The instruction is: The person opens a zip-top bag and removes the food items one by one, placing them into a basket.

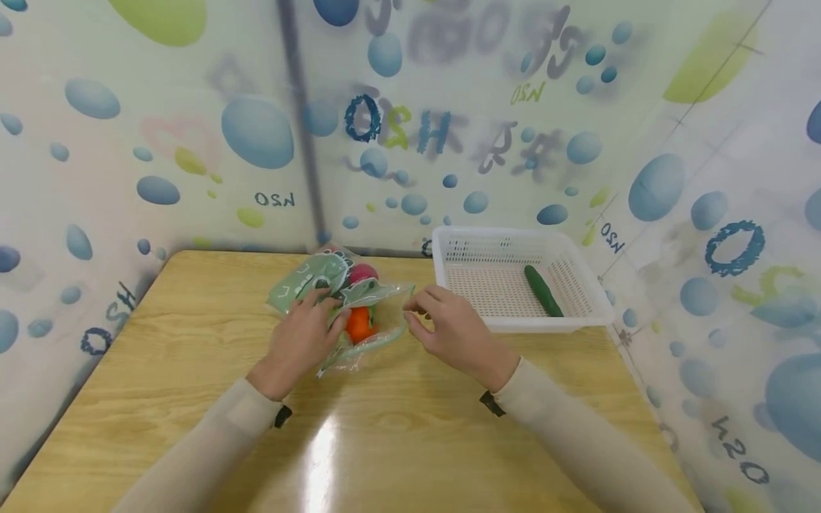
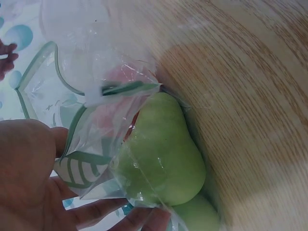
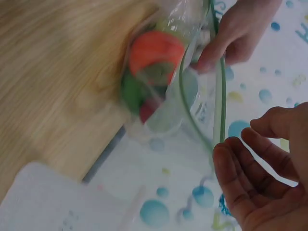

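The clear bag [image 1: 300, 285] sits on one table [image 1: 398, 442], just left of one white basket [image 1: 532, 325]. At least four things are in the bag: one orange thing [image 1: 359, 328], one pink thing [image 1: 363, 272], one pear-shaped green thing [image 2: 163, 149] and one more green thing [image 2: 196, 214]. One cucumber [image 1: 543, 291] lies in the basket. The left hand [image 1: 304, 338] holds the bag loosely, fingers a bit bent. The right hand [image 1: 457, 329] is half open by the bag's edge; I cannot tell if it touches.

bag [image 1: 296, 286]: clear glossy plastic; basket [image 1: 545, 325]: smooth plastic; table [image 1: 410, 442]: glossy grained wood; sleeve [image 1: 208, 442]: matt cloth
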`<state>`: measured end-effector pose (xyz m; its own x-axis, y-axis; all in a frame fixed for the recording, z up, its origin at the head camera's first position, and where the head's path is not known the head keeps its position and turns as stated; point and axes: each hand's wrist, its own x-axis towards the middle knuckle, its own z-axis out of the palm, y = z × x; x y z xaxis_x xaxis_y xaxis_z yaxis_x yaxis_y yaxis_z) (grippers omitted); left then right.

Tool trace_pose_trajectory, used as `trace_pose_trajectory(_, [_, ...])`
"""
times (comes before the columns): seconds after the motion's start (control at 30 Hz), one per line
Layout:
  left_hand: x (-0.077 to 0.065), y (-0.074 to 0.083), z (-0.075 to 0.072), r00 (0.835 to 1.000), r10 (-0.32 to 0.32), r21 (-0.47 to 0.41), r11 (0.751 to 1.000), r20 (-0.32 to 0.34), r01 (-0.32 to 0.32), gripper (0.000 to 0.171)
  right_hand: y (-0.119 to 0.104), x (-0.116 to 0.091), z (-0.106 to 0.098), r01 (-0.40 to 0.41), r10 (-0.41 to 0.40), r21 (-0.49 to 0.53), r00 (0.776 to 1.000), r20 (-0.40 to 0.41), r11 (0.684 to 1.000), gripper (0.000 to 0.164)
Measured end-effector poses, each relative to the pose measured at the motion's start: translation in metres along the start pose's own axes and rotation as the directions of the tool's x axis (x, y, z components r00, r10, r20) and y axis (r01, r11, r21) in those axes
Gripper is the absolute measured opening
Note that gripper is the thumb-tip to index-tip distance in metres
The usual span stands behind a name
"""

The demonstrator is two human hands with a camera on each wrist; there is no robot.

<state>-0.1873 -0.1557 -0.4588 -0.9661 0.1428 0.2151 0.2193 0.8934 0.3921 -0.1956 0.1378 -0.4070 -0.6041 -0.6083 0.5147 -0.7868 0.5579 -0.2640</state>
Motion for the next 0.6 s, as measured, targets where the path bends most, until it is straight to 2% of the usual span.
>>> trace_pose_trajectory(0.17, [0.001, 0.001, -0.001, 1.0, -0.012, 0.014, 1.0, 0.025, 0.011, 0.048, -0.016, 0.012, 0.019, 0.08, -0.078, -0.016, 0.993, 0.085, 0.997, 0.014])
trace_pose_trajectory(0.3, [0.002, 0.001, -0.001, 1.0, -0.008, 0.014, 1.0, 0.022, 0.008, 0.049, -0.021, 0.02, 0.033, 0.11, -0.105, -0.021, 0.984, 0.146, 0.994, 0.016])
trace_pose_trajectory(0.4, [0.003, 0.0, 0.0, 1.0, 0.008, 0.011, 1.0, 0.009, -0.008, 0.046, -0.022, 0.024, 0.043, 0.084, -0.073, -0.042, 0.976, 0.204, 0.996, 0.017])
trace_pose_trajectory(0.6, [0.004, -0.002, 0.001, 1.0, 0.002, 0.002, 1.0, 0.012, -0.002, 0.04, -0.016, 0.032, 0.065, -0.068, 0.082, -0.053, 0.947, 0.311, 0.996, 0.027])
